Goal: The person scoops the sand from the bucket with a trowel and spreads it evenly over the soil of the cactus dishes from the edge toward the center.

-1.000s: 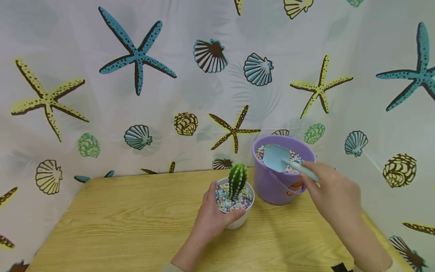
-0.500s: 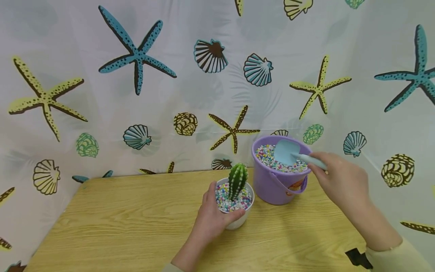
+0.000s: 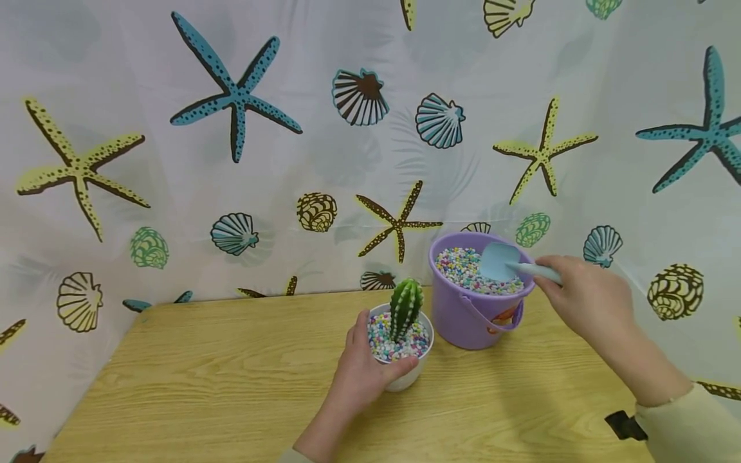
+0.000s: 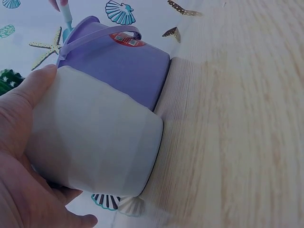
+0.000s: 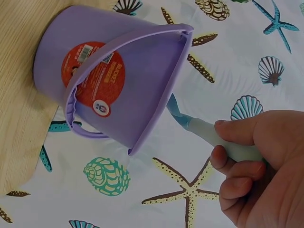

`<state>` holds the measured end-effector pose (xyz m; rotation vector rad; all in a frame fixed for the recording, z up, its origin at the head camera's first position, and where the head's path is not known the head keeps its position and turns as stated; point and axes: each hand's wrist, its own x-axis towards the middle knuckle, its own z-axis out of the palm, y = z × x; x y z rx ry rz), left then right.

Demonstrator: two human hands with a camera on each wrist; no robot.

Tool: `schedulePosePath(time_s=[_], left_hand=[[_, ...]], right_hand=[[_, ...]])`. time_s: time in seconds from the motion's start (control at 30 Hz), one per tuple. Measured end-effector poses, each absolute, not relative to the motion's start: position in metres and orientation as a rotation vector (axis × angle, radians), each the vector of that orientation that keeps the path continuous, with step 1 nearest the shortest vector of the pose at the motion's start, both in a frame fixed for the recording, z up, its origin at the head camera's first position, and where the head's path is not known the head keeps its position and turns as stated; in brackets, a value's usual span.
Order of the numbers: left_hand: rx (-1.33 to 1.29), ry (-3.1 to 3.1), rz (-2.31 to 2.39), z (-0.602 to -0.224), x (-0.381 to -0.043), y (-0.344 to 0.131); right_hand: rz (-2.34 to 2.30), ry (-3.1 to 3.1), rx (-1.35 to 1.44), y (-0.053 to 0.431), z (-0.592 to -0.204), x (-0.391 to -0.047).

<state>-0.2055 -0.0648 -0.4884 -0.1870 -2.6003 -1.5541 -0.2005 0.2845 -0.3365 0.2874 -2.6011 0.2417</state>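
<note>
My left hand (image 3: 363, 366) grips a white pot (image 4: 95, 133) from its left side, thumb across the front. In the pot stands a small green cactus (image 3: 406, 308), ringed by colourful pebbles (image 3: 382, 334). With curled fingers my right hand (image 3: 585, 296) holds the handle of a light blue toy shovel (image 3: 500, 260). The shovel's blade is inside the purple bucket (image 3: 463, 321), over the multicoloured pebbles (image 3: 460, 267) at its right side. In the right wrist view the bucket wall hides most of the blade, and the thumb and fingers wrap the shovel handle (image 5: 204, 130).
Both containers stand on a wooden table (image 3: 231, 373), the bucket behind and right of the pot. The bucket's handle (image 5: 137, 35) hangs down at its front. A white cloth (image 3: 278, 167) printed with starfish and shells hangs behind the table and along its right side.
My right hand has moved right, carrying the shovel from the bucket's front left rim across to its right side. The left hand and the pot have stayed in place.
</note>
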Motion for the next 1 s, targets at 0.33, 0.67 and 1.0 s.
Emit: schedulePosePath(time_s=[0.33, 0.67, 1.0], left_hand=[[-0.187, -2.598, -1.565, -0.489, -0.207, -0.066], [-0.188, -2.599, -1.577, -0.488, -0.207, -0.066], [-0.179, -2.6, -1.589, -0.488, -0.206, -0.066]], right_hand=[[0.213, -2.733, 0.268, 0.291, -0.326, -0.214], [0.226, -2.879, 0.235, 0.297, -0.319, -0.225], [0.239, -2.944, 0.229, 0.297, -0.313, -0.232]])
